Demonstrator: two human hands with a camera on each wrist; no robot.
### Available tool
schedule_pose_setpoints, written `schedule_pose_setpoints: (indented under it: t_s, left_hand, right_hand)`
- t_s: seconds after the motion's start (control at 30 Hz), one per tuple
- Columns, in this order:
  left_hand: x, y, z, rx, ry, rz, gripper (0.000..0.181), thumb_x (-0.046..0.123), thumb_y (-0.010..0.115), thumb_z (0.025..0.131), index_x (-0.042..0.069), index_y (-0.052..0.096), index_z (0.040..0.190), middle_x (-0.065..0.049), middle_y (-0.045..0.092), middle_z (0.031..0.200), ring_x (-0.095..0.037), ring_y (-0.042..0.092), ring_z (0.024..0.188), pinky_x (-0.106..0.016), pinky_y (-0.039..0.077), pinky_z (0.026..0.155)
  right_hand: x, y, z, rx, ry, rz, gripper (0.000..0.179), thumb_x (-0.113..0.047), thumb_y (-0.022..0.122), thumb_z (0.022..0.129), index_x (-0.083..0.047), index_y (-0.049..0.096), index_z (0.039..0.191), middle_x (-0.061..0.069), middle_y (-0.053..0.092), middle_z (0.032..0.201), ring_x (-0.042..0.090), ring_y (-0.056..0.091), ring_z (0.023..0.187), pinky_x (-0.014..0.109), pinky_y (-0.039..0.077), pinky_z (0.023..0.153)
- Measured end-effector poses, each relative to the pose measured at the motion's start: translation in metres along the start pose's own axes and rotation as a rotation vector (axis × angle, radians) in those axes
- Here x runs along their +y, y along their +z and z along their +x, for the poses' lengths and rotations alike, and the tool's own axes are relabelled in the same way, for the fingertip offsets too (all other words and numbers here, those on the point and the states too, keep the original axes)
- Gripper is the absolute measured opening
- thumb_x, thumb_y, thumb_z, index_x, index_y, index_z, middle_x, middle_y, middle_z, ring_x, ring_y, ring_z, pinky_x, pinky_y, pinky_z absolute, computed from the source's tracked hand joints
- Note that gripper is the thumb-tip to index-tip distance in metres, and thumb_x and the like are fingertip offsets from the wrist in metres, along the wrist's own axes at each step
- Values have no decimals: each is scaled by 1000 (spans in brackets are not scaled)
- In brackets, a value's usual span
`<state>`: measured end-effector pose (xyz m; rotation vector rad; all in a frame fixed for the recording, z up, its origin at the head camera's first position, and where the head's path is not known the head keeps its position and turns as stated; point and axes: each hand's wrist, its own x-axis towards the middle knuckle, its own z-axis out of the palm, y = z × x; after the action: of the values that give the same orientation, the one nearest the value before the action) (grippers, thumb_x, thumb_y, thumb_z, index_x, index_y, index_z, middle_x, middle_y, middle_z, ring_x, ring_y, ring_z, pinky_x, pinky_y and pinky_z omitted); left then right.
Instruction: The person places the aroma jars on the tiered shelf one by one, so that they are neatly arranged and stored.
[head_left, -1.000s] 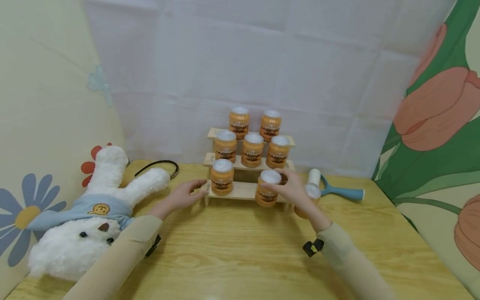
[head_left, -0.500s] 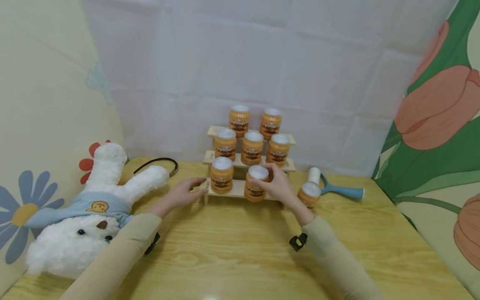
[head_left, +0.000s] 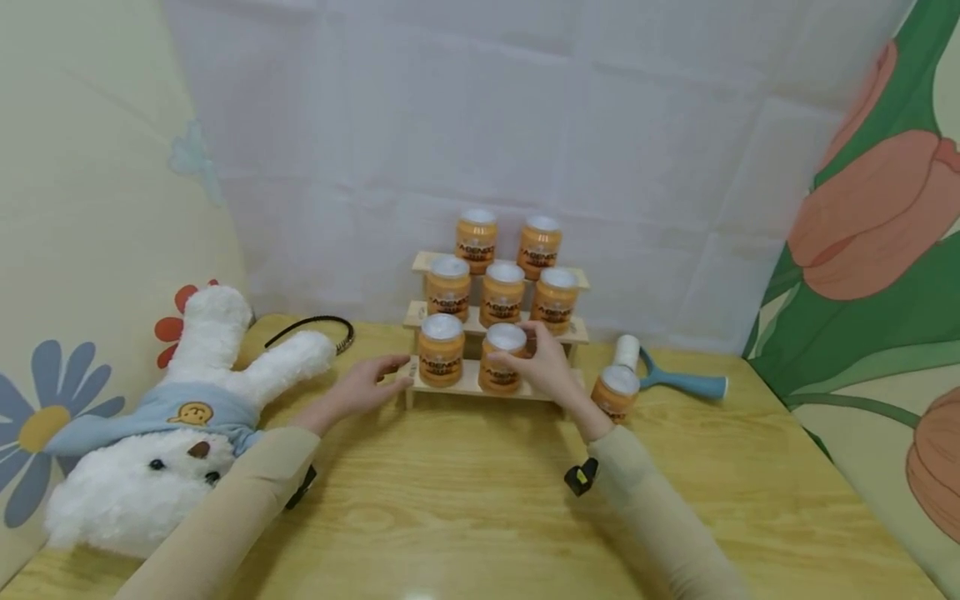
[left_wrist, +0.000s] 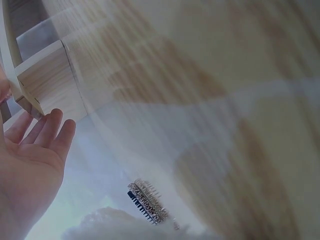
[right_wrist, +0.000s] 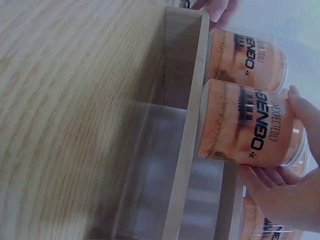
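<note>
A wooden tiered rack (head_left: 468,381) stands at the back of the table. On its lowest step, my right hand (head_left: 547,367) holds an orange-labelled jar (head_left: 501,375) with a pale lid, thumb in front and fingers behind. In the right wrist view this jar (right_wrist: 250,125) has its base at the step, beside a second jar (head_left: 441,358) to its left. My left hand (head_left: 367,385) grips the left end of that lowest step between thumb and fingers. The left wrist view shows its fingertips (left_wrist: 55,117) at the plank's corner (left_wrist: 32,106).
Three matching jars line the middle step and two the top one, such as this jar (head_left: 476,242). Right of the rack are another jar (head_left: 615,398), a white roll (head_left: 626,353) and a blue handle (head_left: 686,384). A plush toy (head_left: 187,433) and black headband (head_left: 315,320) lie left.
My right hand has moved the jar leftward along the lowest step, closer to the jar on the left. The left hand has stayed at the rack's left end.
</note>
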<state>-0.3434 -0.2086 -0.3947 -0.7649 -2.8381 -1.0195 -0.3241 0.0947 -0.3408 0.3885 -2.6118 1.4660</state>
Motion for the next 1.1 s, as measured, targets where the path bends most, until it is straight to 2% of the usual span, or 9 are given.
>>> schedule_pose_setpoints:
  t_s: [0.3, 0.6, 0.8, 1.1]
  left_hand:
    - [0, -1, 0, 1, -6, -11, 59, 36, 52, 97, -3, 40, 140, -24, 43, 141, -43, 43, 127, -54, 39, 104]
    - [0, -2, 0, 6, -3, -3, 59, 36, 52, 96, -3, 40, 139, -24, 44, 140, -42, 44, 126, -54, 40, 104]
    - [0, -2, 0, 7, 0, 5, 59, 37, 52, 96, -2, 41, 140, -23, 45, 140, -42, 45, 125, -53, 40, 104]
    - [0, 0, 0, -12, -14, 6, 62, 40, 50, 96, -2, 39, 140, -24, 43, 141, -43, 43, 126, -54, 39, 104]
  right_hand:
    - [-2, 2, 5, 4, 10, 7, 69, -42, 76, 77, -11, 44, 129, 9, 52, 123, 22, 54, 106, 37, 50, 85]
    - [-2, 7, 9, 11, -27, 12, 67, -38, 76, 78, -9, 44, 129, 10, 53, 121, 23, 55, 105, 37, 51, 85]
    - [-3, 8, 10, 14, -22, 10, 66, -39, 75, 78, -9, 44, 129, 11, 52, 122, 24, 55, 105, 38, 51, 85]
    - [-1, 11, 11, 19, -32, 6, 67, -35, 76, 79, -6, 43, 129, 12, 51, 120, 24, 55, 103, 37, 51, 83]
